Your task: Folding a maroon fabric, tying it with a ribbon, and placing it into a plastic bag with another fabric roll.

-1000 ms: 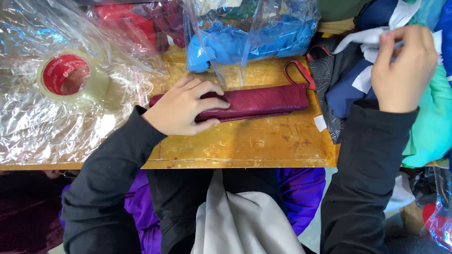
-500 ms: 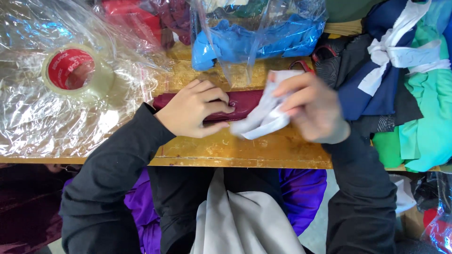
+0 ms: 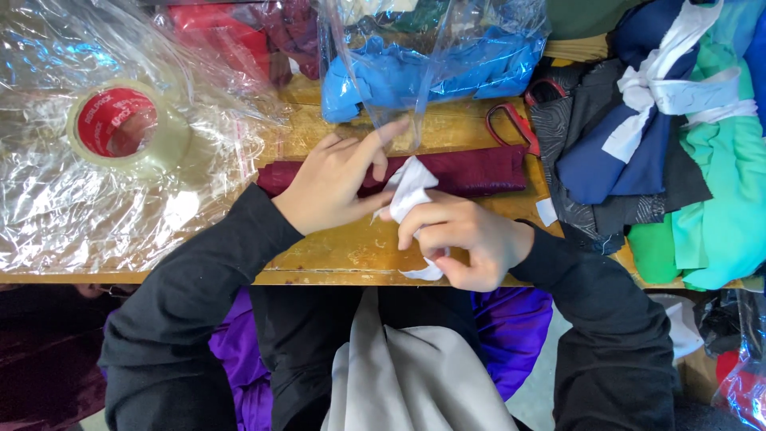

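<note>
A folded maroon cloth (image 3: 479, 170) lies across the middle of the yellow wooden table (image 3: 335, 255). My left hand (image 3: 335, 182) rests on its left half, fingers spread, thumb touching a white fabric strip (image 3: 408, 190). My right hand (image 3: 463, 243) grips that white strip just in front of the maroon cloth, with the strip's lower end sticking out below the palm near the table's front edge.
A roll of clear tape with a red core (image 3: 128, 128) sits on crinkled clear plastic sheeting (image 3: 96, 207) at the left. A plastic bag of blue cloth (image 3: 423, 68) stands behind. Red-handled scissors (image 3: 511, 120) lie by a heap of dark, blue and green garments (image 3: 678, 175) at the right.
My right hand came from the garment heap at the right, carrying the white strip to the maroon cloth. My left hand lifted its fingers and now touches the strip.
</note>
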